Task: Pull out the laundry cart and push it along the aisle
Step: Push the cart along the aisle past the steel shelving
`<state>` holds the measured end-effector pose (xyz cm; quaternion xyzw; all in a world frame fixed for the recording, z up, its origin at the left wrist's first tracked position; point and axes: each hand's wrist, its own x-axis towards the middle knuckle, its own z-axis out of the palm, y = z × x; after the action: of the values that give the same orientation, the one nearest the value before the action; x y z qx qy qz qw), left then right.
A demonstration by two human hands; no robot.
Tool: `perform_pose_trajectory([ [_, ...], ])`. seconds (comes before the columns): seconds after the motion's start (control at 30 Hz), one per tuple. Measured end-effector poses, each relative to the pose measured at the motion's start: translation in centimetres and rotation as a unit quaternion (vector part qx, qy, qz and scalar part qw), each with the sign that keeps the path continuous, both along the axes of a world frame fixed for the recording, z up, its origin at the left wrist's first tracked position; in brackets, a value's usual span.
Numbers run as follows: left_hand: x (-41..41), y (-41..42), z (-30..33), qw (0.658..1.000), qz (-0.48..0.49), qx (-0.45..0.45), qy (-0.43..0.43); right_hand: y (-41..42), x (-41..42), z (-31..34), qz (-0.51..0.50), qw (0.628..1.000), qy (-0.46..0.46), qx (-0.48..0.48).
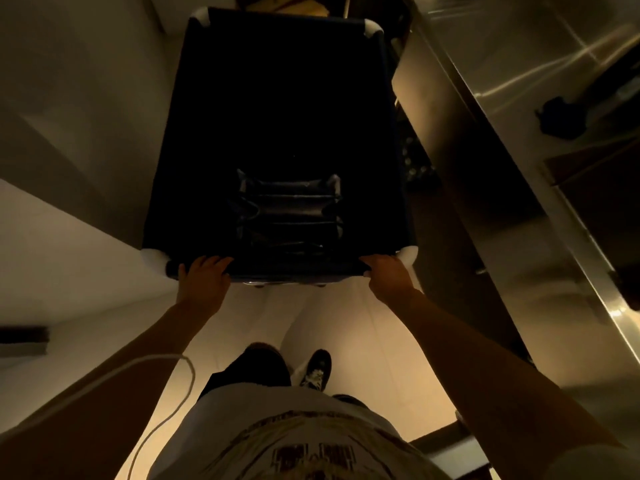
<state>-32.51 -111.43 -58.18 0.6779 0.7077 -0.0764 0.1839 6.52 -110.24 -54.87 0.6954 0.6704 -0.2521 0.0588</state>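
Two hands on the near rim of the dark navy fabric laundry cart with white corner fittings (277, 109). Left hand (204, 277) wrapped over the rim just inside the near-left white corner, fingers curled onto the fabric edge. Right hand (388, 275) gripping the rim just beside the near-right white corner, fingers hooked over the top. Both forearms extended, bare.

Cart standing straight ahead in the narrow aisle, long axis running away from the body, interior very dark. Folded dark fabric bundle with pale edges (289, 213) lying on the cart bottom, toward the near end. Pale wall (69, 98) close along the cart's left side; shiny stainless-steel counter (519, 150) along its right side, with a small dark object (562, 117) resting on top, identity unclear.

Below the hands: light floor (363, 341), one dark shoe with white laces (317, 370), white printed shirt (294, 438), thin white cord (166, 403) looping at lower left.
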Motion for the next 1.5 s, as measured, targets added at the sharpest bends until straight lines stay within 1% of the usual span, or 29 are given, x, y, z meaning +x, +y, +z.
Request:
perform_pose_trajectory([
  [0.23,1.1,4.4,0.2,1.000,0.017,-0.009,0.007,5.9,1.2,-0.4,0.037,0.999,0.000,0.024],
  [0.37,1.5,7.6,0.2,0.999,0.033,0.003,-0.006,9.9,1.3,-0.8,0.037,0.999,-0.004,0.022],
  [0.63,1.8,15.5,0.1,0.998,0.059,-0.004,-0.020,18.7,0.9,-0.9,0.025,1.000,-0.013,0.008],
  [0.83,1.2,21.2,0.1,0.998,0.059,-0.014,-0.021,24.3,-0.3,-0.6,0.006,1.000,-0.014,0.014],
  [0.97,0.7,24.2,0.0,0.998,0.046,-0.025,-0.020,27.5,-1.0,-0.2,-0.001,1.000,-0.029,-0.003],
  [1.07,0.1,26.0,-0.3,0.999,0.031,-0.014,-0.010,29.7,-1.5,0.0,0.000,0.999,-0.043,-0.008],
  [1.17,-0.4,27.7,-0.5,0.999,0.025,-0.007,-0.023,31.9,-1.8,0.1,0.005,0.998,-0.052,-0.018],
  [1.4,-0.6,32.3,-0.8,0.999,0.034,-0.009,-0.037,36.9,-2.3,0.3,-0.016,0.998,-0.045,-0.041],
  [1.5,-0.7,34.3,-0.9,0.998,0.043,0.006,-0.047,39.2,-2.3,0.3,0.000,0.998,-0.055,-0.043],
])
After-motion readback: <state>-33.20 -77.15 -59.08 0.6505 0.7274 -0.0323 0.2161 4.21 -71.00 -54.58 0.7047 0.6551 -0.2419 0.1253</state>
